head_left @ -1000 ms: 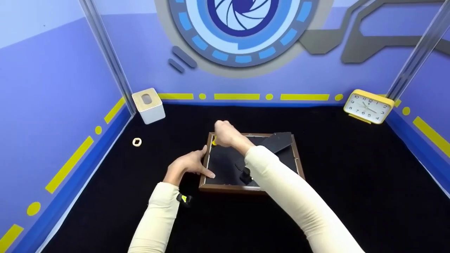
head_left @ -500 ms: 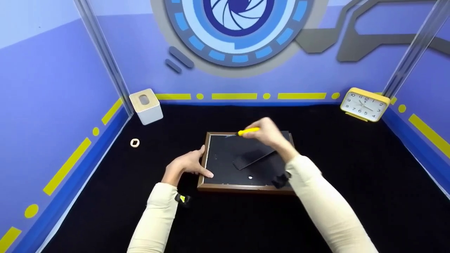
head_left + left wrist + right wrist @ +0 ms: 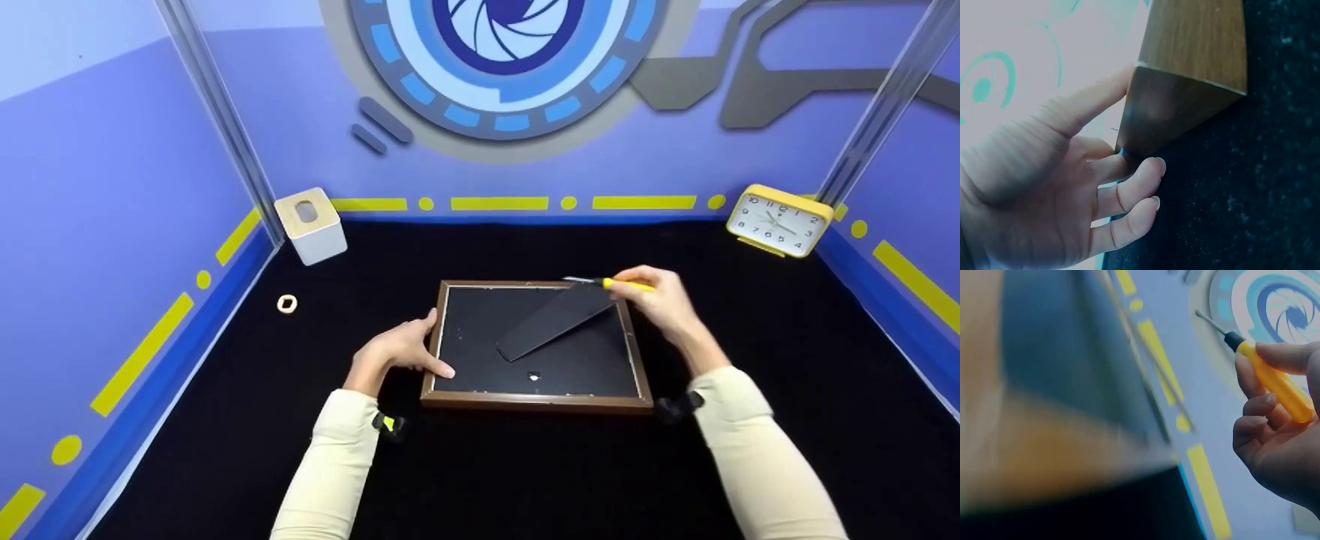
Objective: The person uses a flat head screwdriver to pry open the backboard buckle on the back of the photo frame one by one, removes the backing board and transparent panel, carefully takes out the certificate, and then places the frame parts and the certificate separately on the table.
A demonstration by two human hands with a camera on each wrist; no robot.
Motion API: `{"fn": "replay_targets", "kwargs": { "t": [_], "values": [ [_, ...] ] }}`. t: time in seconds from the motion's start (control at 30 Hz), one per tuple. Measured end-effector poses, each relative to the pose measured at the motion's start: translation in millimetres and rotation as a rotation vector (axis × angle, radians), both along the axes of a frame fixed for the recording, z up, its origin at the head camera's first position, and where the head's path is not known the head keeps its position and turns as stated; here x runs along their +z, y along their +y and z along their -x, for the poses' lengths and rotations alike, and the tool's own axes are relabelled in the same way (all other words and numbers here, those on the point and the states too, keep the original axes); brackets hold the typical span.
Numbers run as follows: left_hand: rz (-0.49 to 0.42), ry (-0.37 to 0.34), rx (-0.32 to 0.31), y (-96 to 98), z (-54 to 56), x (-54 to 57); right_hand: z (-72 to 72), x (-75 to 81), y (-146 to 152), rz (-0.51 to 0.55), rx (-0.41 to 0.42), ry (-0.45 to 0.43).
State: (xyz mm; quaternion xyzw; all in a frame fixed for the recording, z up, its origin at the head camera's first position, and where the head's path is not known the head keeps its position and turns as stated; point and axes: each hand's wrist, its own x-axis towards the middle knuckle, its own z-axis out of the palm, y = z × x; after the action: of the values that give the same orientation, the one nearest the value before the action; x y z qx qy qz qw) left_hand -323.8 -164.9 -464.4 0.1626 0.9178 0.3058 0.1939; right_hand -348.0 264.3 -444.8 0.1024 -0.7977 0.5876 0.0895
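A brown wooden picture frame (image 3: 517, 400) lies face down, its black backboard (image 3: 472, 322) upward and a black easel leg (image 3: 555, 322) slanting across it. My left hand (image 3: 401, 349) holds the frame's left side, thumb over the rim onto the back and fingers along the outer side. In the left wrist view some of its fingers curl beside the frame's corner (image 3: 1185, 84). Above the far right corner, my right hand (image 3: 662, 300) grips a screwdriver (image 3: 1278, 379) by its yellow handle. Its metal shaft points left in the head view, over the easel leg's top end.
A white tissue box (image 3: 319, 238) with a wooden top stands at the back left. In front of it lies a small light ring (image 3: 287, 304). A yellow alarm clock (image 3: 780, 221) stands at the back right. Blue printed walls enclose the black tabletop (image 3: 525, 472).
My right hand has carried the screwdriver from the frame's far left corner rightward to the far right corner, uncovering the easel leg and backboard. The left hand stays on the frame.
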Motion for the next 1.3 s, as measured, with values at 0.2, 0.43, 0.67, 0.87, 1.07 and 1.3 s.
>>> {"fn": "replay_targets", "kwargs": {
  "t": [0.2, 0.43, 0.67, 0.87, 1.07, 1.3],
  "values": [
    [0.004, -0.001, 0.002, -0.6, 0.4, 0.5, -3.3, -17.9, 65, -0.095, -0.064, -0.020],
    [0.010, -0.008, 0.001, -0.4, -0.4, -1.2, -10.5, -38.8, 114, -0.197, -0.130, -0.067],
    [0.015, -0.009, 0.013, -0.9, -1.0, -1.4, -14.3, -49.1, 124, -0.372, -0.087, -0.125],
    [0.002, 0.001, 0.015, -0.2, -1.2, -1.7, -11.4, -50.2, 123, -0.452, -0.096, -0.012],
    [0.001, -0.004, 0.022, -0.1, -1.6, -3.1, -11.8, -53.8, 127, -0.468, -0.088, 0.000],
    [0.003, 0.011, 0.020, -0.3, 0.1, -1.9, -10.9, -48.5, 127, -0.527, 0.014, 0.027]
  ]
}}
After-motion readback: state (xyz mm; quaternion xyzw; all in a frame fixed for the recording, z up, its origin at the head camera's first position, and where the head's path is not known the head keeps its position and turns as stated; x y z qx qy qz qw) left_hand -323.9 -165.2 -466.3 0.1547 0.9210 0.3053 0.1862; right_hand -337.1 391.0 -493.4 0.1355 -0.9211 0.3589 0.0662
